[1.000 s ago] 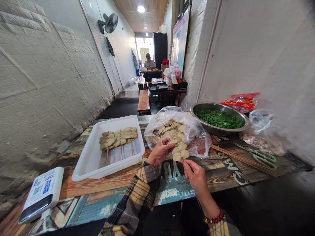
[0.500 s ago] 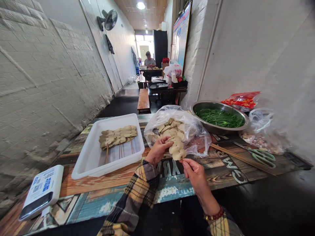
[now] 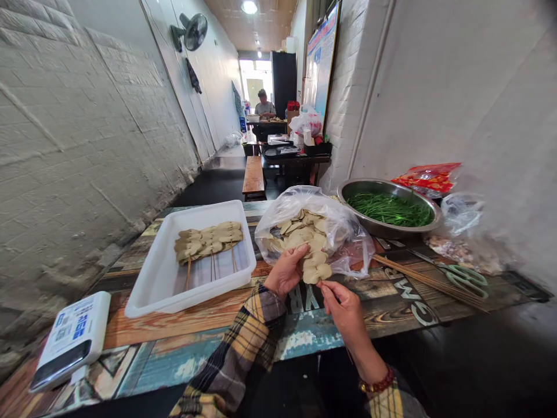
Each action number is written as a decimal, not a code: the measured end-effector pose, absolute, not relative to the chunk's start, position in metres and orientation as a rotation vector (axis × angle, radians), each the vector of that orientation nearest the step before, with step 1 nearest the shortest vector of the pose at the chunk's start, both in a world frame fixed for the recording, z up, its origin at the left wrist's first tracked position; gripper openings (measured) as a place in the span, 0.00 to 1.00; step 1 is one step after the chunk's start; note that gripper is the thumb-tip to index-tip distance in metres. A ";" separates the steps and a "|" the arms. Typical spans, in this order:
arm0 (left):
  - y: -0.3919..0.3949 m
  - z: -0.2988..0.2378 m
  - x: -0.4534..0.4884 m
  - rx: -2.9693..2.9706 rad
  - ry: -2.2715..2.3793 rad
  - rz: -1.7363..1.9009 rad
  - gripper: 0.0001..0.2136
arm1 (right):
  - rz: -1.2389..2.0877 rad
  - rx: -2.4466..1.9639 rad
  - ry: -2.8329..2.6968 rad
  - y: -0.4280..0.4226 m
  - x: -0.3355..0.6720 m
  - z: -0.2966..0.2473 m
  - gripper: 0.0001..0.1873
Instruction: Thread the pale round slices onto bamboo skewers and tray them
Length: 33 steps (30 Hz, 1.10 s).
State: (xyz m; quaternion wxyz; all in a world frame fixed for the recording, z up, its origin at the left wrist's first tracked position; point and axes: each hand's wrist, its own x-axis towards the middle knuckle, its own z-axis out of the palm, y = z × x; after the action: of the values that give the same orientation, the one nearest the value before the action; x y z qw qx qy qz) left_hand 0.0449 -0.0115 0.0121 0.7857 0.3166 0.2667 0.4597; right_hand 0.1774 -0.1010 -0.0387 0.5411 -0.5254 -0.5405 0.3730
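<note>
Between my hands is a skewer threaded with flat, round beige slices (image 3: 315, 268). My left hand (image 3: 287, 271) is closed on the upper slices, thumb on top. Just below the lowest slice, my right hand (image 3: 343, 305) pinches the skewer, which is mostly hidden by the fingers. Behind them an opened clear plastic bag (image 3: 354, 232) holds a heap of loose beige slices (image 3: 300, 223). To the left, a white plastic tray (image 3: 150, 290) contains several finished skewers (image 3: 209, 241) of the same slices, laid side by side.
Bare bamboo skewers (image 3: 429, 281) and green-handled scissors (image 3: 463, 278) lie at the right. Behind them stands a metal bowl (image 3: 369, 226) of green chives, near a red package (image 3: 429, 177). A white device (image 3: 73, 337) sits front left. Farther back are a bench (image 3: 253, 174) and a seated person (image 3: 264, 107).
My left hand has shifted slightly right and down along the slices, its thumb now higher on them. The right hand keeps its pinch, nearly in place.
</note>
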 end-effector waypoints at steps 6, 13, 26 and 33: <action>-0.006 0.012 0.042 0.593 0.642 1.111 0.10 | 0.887 -1.257 -1.362 -0.100 0.176 -0.042 0.18; -0.004 0.011 0.039 0.612 0.694 1.141 0.11 | 0.830 -1.277 -1.380 -0.101 0.175 -0.041 0.19; -0.009 0.010 0.044 0.652 0.668 1.134 0.14 | 0.691 -1.265 -1.358 -0.102 0.175 -0.037 0.17; -0.015 0.018 0.049 0.623 0.501 1.060 0.18 | 0.792 -1.274 -1.239 -0.102 0.175 -0.038 0.19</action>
State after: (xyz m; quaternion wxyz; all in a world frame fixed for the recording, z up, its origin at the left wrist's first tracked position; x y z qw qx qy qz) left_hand 0.0491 -0.0153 0.0184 0.7877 0.2891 0.2326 0.4918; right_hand 0.1753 -0.1024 -0.0379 0.5631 -0.5411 -0.5262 0.3365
